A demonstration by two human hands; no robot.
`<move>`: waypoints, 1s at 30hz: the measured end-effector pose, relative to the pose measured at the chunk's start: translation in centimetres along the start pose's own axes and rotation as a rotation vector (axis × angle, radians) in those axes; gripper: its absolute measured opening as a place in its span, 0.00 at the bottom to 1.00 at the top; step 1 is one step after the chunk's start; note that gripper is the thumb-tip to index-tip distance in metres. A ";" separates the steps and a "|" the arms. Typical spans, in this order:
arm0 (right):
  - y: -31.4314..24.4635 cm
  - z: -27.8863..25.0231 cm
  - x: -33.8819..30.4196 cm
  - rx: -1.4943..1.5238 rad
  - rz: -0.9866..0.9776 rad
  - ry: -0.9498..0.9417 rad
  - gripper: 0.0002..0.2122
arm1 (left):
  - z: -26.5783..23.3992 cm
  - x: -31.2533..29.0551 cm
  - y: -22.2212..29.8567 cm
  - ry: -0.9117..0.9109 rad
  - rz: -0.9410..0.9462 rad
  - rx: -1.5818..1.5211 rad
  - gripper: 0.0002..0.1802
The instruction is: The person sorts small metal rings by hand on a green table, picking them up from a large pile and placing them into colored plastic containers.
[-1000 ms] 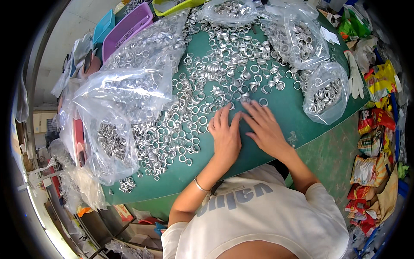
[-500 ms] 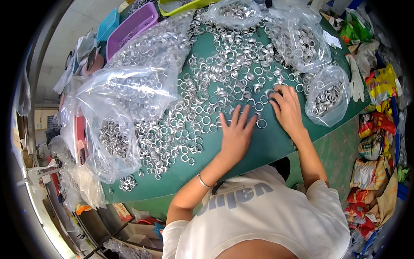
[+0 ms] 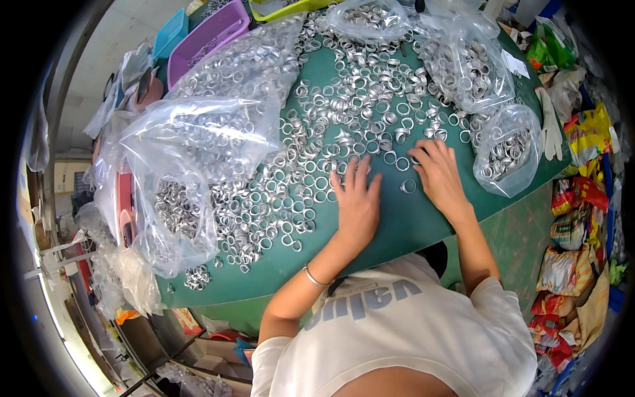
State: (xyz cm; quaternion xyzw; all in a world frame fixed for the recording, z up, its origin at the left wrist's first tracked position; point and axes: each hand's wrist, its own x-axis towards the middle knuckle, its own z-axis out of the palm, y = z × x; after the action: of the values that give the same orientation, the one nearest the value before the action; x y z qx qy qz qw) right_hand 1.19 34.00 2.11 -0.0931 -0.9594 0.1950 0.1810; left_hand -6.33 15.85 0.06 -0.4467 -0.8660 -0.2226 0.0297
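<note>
Many silver metal rings [image 3: 370, 109] lie spread over a green table [image 3: 410, 228]. My left hand [image 3: 358, 202] is open, its fingers spread and the fingertips at the near edge of the rings. My right hand [image 3: 440, 173] has bent fingers held apart, with the thumb and fingertips down beside a few rings; no ring shows in its grip. One loose ring [image 3: 408, 186] lies between the hands, nearer to me than the others. What is under the fingertips is hidden.
Clear plastic bags of rings stand at left [image 3: 178, 255], far right [image 3: 463, 99] and right [image 3: 508, 185]. A purple basket [image 3: 198, 41] and a blue one [image 3: 170, 33] are at the far left. A white glove [image 3: 550, 129] lies by the right edge. Packages fill the right side.
My left hand has shifted slightly left, its fingers drawn a little closer together. My right hand has moved slightly down and toward me. The loose ring now sits a little farther right.
</note>
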 end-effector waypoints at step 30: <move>-2.6 3.2 2.4 -0.009 0.025 -0.079 0.27 | 0.2 1.5 -2.8 0.105 -0.160 0.101 0.16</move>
State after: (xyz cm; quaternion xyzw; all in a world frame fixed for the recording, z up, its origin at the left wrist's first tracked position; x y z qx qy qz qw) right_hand -2.53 31.11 1.14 -0.0981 -0.9655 0.1964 0.1401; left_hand -9.46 15.63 -0.72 -0.3619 -0.9063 -0.2035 0.0795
